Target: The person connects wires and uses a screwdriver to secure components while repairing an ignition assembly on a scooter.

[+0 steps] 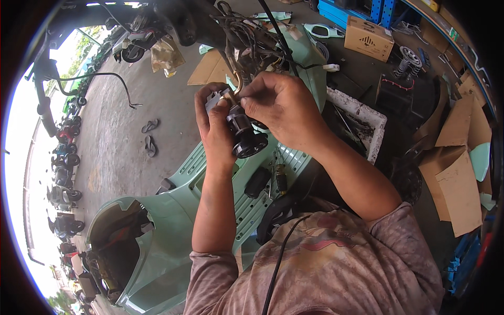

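My left hand (216,118) is closed around a black cylindrical part with a wide round flange (242,131), which looks like a scooter ignition lock. A grey metal bracket (214,100) shows at its upper end, with my thumb lying across the part. My right hand (273,102) has its fingers pinched together against the upper right side of the part. What the fingertips grip is hidden. Beside them a tan sheathed cable (239,81) bends down from the wiring bundle (249,39) on the scooter frame.
Below my hands are a pale green scooter floorboard (197,170), a screwdriver (282,178) and a black part (258,182). Right of me stand a white foam tray (379,128), a black battery (396,94) and cardboard boxes (369,39). Sandals (150,146) lie on the floor.
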### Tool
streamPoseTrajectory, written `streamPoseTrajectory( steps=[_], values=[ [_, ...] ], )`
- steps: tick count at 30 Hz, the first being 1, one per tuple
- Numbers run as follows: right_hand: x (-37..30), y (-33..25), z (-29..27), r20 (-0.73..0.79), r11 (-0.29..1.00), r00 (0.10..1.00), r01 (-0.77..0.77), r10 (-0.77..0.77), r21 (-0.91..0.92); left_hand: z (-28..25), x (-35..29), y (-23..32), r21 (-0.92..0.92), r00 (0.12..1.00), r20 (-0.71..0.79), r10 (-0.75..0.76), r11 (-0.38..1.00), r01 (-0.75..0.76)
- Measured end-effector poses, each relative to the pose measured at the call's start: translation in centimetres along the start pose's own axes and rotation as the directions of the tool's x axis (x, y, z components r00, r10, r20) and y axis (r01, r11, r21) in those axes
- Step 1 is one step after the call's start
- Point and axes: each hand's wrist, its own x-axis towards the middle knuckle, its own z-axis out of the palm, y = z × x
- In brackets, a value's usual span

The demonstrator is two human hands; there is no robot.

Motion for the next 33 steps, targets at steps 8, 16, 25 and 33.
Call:
streamPoseTrajectory(
  steps=[8, 16, 25, 33],
  values=[
    [-0.4, 0.4, 0.5, -0.052, 0.972, 0.998, -0.023, 0.036, 0.232, -0.2, 0.3, -0.2, -0.17, 0.995, 0.04, -0.094, 0.98, 0.099],
    [-0.4, -1.2, 0.4, -0.004, 0.998, 1.0, -0.013, 0.012, -0.057, -0.7, 0.6, -0.7, -0.017, 0.998, 0.028, 0.064, 0.998, -0.063],
    [0.9, -0.1, -0.5, 0.065, 0.969, 0.984, -0.177, 0.168, 0.174, -0.7, 1.3, -2.4, 0.068, 0.984, -0.04, 0.176, 0.983, -0.173],
    [1.4, 0.8, -0.8, 0.118, 0.882, 0.963, -0.27, 0.243, 0.386, -0.5, 2.1, -3.8, -0.039, 0.954, 0.032, 0.299, 0.954, -0.298]
  ],
)
